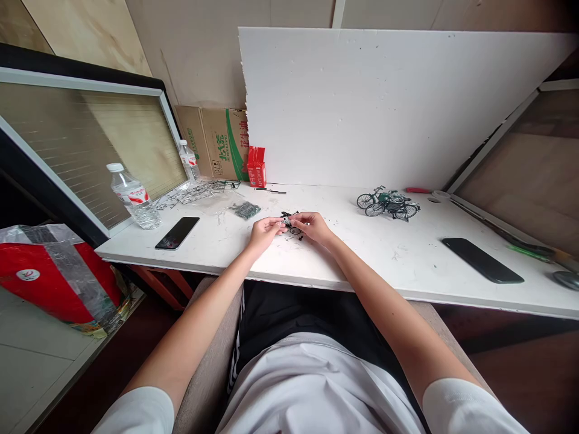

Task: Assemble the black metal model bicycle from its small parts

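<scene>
At the middle of the white table (289,265), my left hand (265,234) and my right hand (315,228) meet, fingers pinched on a small dark model part (286,222) between them. Its exact shape is too small to tell. A dark wheel and small black bits lie just under and beside my fingertips. Back left of my hands is a packet of dark green parts (246,210). Two assembled model bicycles (389,203) stand close together to the right.
Left: a phone (178,233), a water bottle (136,199), another bottle (189,161) and thin part frames (194,191). A red box (257,167) and a cardboard box (217,144) stand behind. Right: a black phone (482,260). A white board (384,108) leans at the back.
</scene>
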`<state>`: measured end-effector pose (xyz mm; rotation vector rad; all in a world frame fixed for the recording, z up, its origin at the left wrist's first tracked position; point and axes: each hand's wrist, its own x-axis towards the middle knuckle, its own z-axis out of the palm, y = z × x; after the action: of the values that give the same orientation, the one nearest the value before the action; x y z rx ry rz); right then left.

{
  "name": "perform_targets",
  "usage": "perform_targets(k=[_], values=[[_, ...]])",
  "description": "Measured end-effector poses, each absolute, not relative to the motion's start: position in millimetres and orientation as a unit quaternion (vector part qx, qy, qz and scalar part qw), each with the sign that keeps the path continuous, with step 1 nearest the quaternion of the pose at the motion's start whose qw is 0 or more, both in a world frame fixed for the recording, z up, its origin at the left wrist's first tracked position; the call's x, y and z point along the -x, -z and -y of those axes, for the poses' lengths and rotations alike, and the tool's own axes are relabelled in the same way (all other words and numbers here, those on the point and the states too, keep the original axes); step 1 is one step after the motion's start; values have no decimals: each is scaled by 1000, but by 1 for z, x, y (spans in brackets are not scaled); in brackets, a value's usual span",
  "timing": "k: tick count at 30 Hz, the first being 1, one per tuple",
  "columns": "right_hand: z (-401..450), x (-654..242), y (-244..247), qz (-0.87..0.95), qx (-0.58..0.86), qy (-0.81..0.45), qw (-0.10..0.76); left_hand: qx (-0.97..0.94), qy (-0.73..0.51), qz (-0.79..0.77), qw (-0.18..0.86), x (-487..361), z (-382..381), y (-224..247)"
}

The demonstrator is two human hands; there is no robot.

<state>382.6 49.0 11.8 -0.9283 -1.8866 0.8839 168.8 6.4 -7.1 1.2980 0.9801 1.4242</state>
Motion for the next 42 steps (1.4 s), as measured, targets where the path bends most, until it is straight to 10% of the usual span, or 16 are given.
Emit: perform_targets(k=[42], values=[[-45, -384, -17, 724, 396, -453, 335, -545, -579, -391, 463, -172, -10, 14]])
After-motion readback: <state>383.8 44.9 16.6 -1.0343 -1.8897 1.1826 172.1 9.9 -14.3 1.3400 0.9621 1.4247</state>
